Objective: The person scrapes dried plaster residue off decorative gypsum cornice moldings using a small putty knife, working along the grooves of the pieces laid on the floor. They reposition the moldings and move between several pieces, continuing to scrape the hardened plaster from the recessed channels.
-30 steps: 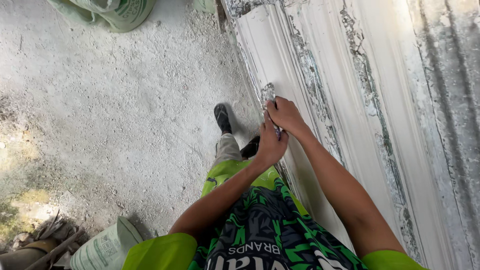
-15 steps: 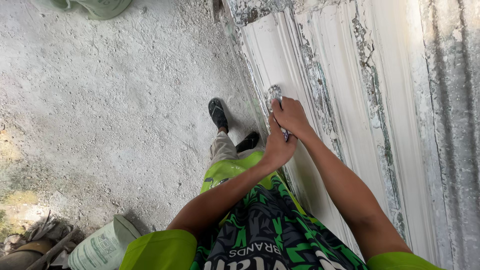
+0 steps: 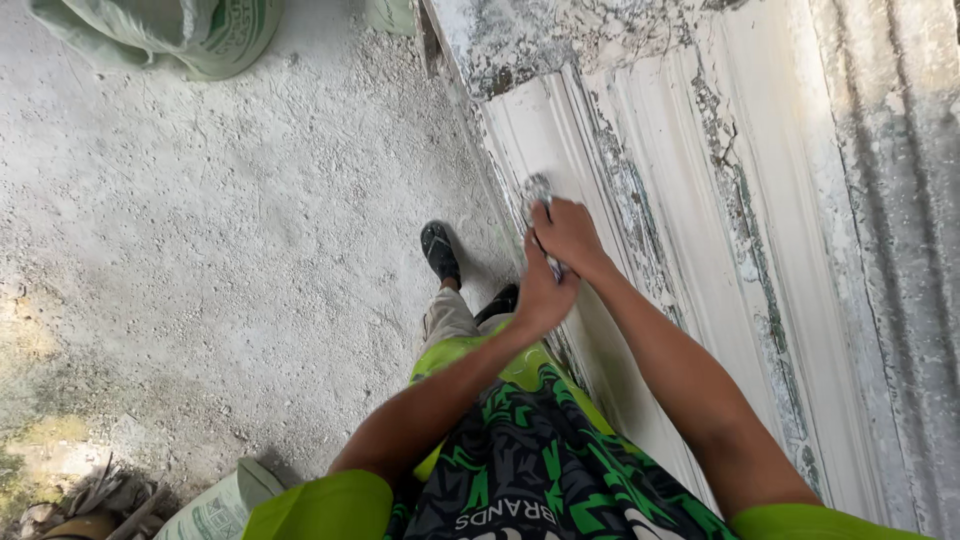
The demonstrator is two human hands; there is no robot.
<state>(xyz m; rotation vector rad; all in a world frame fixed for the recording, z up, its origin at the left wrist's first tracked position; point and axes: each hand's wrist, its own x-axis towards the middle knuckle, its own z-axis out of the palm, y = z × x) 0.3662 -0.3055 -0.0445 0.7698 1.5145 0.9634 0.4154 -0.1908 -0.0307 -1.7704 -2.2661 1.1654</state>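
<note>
Head view shows your right hand (image 3: 568, 236) closed on a small scraping tool (image 3: 536, 190), its tip toward 11 o'clock along the moulding (image 3: 640, 160); your left hand (image 3: 542, 292) grips its lower end.

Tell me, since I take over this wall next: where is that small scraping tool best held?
Probably by its lower end, from the open floor side. The tool lies flat against the white ribbed moulding. Its grey tip shows above the right hand; the left hand grips below. Both hands come from that side.
</note>
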